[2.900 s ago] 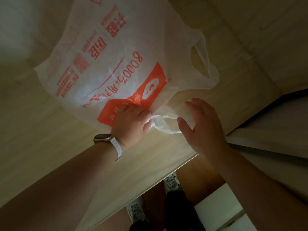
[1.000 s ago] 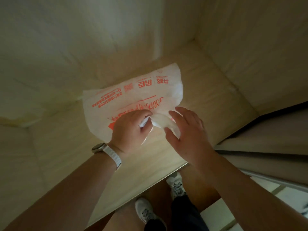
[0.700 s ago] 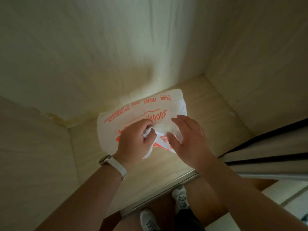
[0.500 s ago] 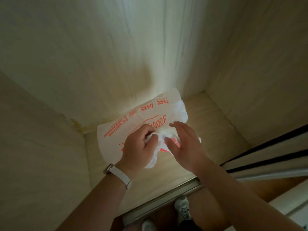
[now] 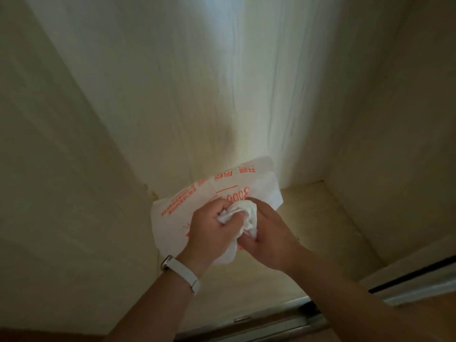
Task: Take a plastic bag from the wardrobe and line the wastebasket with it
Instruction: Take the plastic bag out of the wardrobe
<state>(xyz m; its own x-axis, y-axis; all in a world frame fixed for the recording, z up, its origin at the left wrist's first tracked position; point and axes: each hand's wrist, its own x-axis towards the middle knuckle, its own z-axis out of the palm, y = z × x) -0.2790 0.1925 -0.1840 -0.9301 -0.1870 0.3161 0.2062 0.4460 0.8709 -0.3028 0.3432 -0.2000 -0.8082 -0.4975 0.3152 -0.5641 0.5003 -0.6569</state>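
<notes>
Gripping the bunched white end of the plastic bag (image 5: 222, 191) with both hands: left hand (image 5: 212, 228) fisted round the wad, right hand (image 5: 269, 238) wrapped on it from the right. Hands together, both clamped on the bag. White wristband (image 5: 181, 270) on the left wrist. Rest of the bag, red print up, fanned out far and left of the hands, low over the wardrobe floor (image 5: 320, 218) by the back panel (image 5: 222, 95). Sliding-door track (image 5: 246, 319) along the near edge. No wastebasket in view. Step, at a guess: gathering the bag for take-out; lining not started. Next: lift clear over the track, find the bin, then locate the mouth and spread it over the rim. Thin film, so expect cling.
</notes>
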